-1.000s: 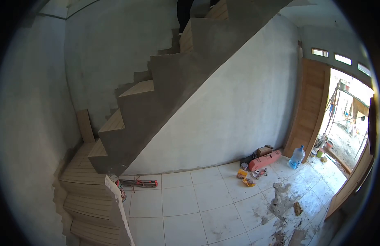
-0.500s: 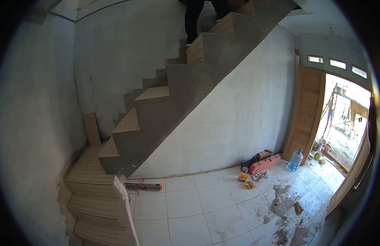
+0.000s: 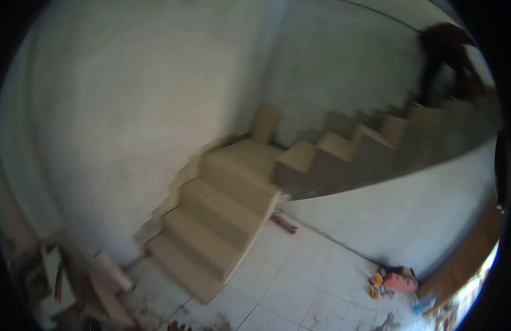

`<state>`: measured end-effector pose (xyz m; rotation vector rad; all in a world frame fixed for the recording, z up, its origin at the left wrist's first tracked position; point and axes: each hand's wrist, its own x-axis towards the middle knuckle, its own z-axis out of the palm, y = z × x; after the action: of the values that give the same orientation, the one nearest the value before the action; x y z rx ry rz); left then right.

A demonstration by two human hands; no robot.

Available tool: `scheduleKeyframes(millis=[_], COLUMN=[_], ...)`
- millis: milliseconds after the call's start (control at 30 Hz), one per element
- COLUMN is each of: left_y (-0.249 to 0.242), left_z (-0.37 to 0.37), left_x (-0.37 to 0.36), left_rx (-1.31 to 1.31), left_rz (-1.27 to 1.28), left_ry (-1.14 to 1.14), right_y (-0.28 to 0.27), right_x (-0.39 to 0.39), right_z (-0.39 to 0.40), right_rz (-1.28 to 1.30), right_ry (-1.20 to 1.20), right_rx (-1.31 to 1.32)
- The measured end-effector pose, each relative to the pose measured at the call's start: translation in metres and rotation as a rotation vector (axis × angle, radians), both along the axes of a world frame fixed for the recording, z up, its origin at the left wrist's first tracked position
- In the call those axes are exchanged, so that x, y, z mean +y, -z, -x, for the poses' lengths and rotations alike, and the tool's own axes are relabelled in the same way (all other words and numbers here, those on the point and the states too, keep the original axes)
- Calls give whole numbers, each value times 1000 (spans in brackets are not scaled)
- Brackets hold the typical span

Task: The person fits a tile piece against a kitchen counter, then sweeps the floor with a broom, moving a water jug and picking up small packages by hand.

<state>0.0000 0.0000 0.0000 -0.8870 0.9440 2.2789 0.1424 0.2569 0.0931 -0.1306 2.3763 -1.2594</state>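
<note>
At the bottom edge of the head view, dark blurred tips (image 3: pixel 178 326) look like fingers, probably of my left hand. The rest of that hand lies outside the picture, and whether it holds anything is hidden. My right hand is not in view. Beyond the tips is the white tiled floor (image 3: pixel 277 289). The lower steps of a tan-tiled staircase (image 3: pixel 203 226) rise from it. A loose tan board (image 3: pixel 265 126) leans against the wall at the landing.
Another person (image 3: pixel 446 55) bends over on the upper stairs. A red-and-black tool (image 3: pixel 285 223) lies beside the steps. A pink case (image 3: pixel 402 282), yellow packets (image 3: pixel 373 292) and a blue water bottle (image 3: pixel 425 303) are near the wooden door (image 3: pixel 465 245). Boards (image 3: pixel 115 270) lie at lower left.
My view has swung left and tilted, so the stairs and floor items appear further right. The boards at lower left and the finger-like tips have come into view. The person's upper body now shows.
</note>
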Motion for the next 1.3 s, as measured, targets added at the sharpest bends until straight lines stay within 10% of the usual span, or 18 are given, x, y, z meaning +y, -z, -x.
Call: scheduleKeyframes(millis=[300, 533, 633, 933, 1300], left_y=[-38, -33, -52, -87, -189], left_z=[72, 159, 176, 189, 182], left_x=[-134, -163, -176, -254, -423], left_rx=[-68, -98, -91, 227, 660], left_rz=[251, 334, 343, 580, 1225], left_ry=[-369, -605, -685, -1039, -527], right_y=[-44, -39, -39, -75, -184], right_x=[-86, -91, -107, -298, -517], right_z=[127, 266, 327, 415, 400], right_rz=[-169, -82, -174, -20, 342], right_ry=[-357, -212, -501, -809, -460], right_rx=[-213, -63, 131, 167, 37])
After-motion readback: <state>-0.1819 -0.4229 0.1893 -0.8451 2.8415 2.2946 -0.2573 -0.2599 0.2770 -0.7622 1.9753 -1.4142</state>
